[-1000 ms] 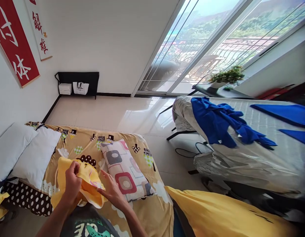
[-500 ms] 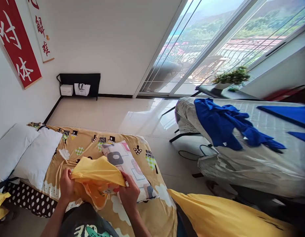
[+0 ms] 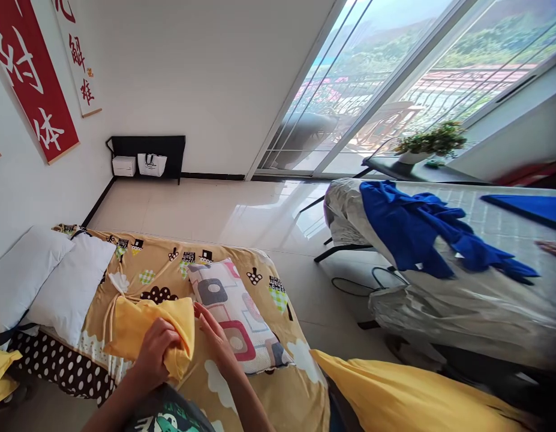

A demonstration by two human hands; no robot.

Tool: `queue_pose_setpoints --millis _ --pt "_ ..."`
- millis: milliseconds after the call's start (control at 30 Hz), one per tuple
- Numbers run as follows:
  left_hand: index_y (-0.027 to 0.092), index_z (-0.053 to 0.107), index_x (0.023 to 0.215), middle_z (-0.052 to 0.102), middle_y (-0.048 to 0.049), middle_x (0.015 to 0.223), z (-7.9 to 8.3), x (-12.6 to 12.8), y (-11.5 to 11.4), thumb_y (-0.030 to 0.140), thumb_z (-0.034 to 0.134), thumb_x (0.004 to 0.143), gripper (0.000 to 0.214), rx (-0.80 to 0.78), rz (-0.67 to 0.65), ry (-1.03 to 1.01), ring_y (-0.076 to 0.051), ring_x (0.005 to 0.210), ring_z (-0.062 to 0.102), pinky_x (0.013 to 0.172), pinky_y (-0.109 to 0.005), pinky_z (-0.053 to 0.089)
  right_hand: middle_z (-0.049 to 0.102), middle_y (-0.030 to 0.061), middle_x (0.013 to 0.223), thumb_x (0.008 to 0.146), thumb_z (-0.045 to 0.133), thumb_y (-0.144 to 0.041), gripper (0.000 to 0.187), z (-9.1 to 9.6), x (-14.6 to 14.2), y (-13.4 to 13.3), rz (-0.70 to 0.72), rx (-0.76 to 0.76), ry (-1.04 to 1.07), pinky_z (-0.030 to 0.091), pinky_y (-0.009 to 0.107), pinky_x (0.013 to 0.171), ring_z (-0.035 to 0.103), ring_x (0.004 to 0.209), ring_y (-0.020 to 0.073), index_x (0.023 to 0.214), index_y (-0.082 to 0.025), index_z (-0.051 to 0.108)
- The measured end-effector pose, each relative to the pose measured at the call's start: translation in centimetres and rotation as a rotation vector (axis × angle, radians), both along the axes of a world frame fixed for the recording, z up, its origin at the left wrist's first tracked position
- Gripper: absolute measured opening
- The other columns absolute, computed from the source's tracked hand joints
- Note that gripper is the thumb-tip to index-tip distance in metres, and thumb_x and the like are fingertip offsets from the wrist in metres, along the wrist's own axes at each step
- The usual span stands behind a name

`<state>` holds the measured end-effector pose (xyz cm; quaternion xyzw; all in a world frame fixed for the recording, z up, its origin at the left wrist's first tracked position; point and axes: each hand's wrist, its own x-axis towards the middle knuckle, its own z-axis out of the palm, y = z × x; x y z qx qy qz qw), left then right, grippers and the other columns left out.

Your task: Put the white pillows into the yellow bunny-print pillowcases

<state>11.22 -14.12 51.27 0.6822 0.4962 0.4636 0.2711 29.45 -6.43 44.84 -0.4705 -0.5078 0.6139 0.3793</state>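
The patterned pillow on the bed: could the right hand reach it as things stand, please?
Probably yes: the right hand lies right beside the patterned pillow, with nothing between them.

I see a plain white wall ahead, with a red banner and a paler scroll hanging on the left. Daylight from the tall sliding glass doors glares on the pale tiled floor. A low black shelf stands against the wall. Below me is a bed with a tan patterned cover and two white pillows. On the right a silver-covered table carries blue cloth, with a potted plant behind it.
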Motion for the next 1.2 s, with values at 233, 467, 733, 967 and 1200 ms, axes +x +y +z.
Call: queue_pose_setpoints --millis 233,467,733,967,1200 --pt "0.019 0.063 0.076 0.065 -0.0069 0.078 0.8 0.0 -0.7 0.028 0.053 0.092 0.020 -0.027 -0.220 0.257 -0.019 0.079 0.056 0.076 -0.030 0.041 0.073 0.0062 0.094 0.071 0.066 -0.063 0.048 -2.7 -2.3 -0.6 0.239 -0.294 0.073 0.055 0.034 0.076 0.067 0.085 0.0211 0.090 -0.019 0.072" --pt "0.018 0.056 0.072 0.059 -0.0035 0.074 -2.7 -3.2 -2.1 0.024 0.055 0.087 0.016 -0.092 0.012 0.121 -0.016 0.073 0.054 0.066 -0.025 0.039 0.072 0.0049 0.076 0.062 0.081 -0.049 0.040 -0.9 -0.1 -0.7 0.223 -0.370 0.259 0.054 0.031 0.065 0.066 0.065 0.0186 0.082 -0.016 0.070" --pt "0.018 0.061 0.085 0.062 -0.0053 0.090 -2.8 -5.3 -1.7 0.019 0.056 0.075 0.011 -0.402 -0.052 0.194 -0.018 0.086 0.055 0.077 -0.029 0.043 0.073 0.0056 0.083 0.053 0.088 -0.047 0.051 5.6 3.6 1.0 -0.349 -0.217 0.522 0.058 0.036 0.068 0.069 0.074 0.0249 0.094 -0.023 0.070" --pt "0.018 0.063 0.108 0.065 -0.0096 0.110 -0.1 -3.5 0.7 0.032 0.055 0.083 0.030 -0.414 -0.267 -0.159 -0.021 0.101 0.058 0.086 -0.032 0.044 0.070 0.0030 0.075 0.060 0.083 -0.052 0.041 9.4 2.3 -1.2 -0.094 -0.156 0.296 0.050 0.027 0.058 0.061 0.063 0.0170 0.084 -0.021 0.071" --pt "0.019 0.056 0.126 0.060 -0.0112 0.122 2.6 -0.3 3.1 0.052 0.064 0.082 0.055 -0.373 -0.306 -0.335 -0.025 0.115 0.052 0.101 -0.037 0.037 0.062 0.0031 0.073 0.076 0.066 -0.061 0.046 10.8 0.6 -2.2 0.186 0.101 0.054 0.041 0.024 0.058 0.051 0.067 0.0143 0.085 -0.016 0.073"
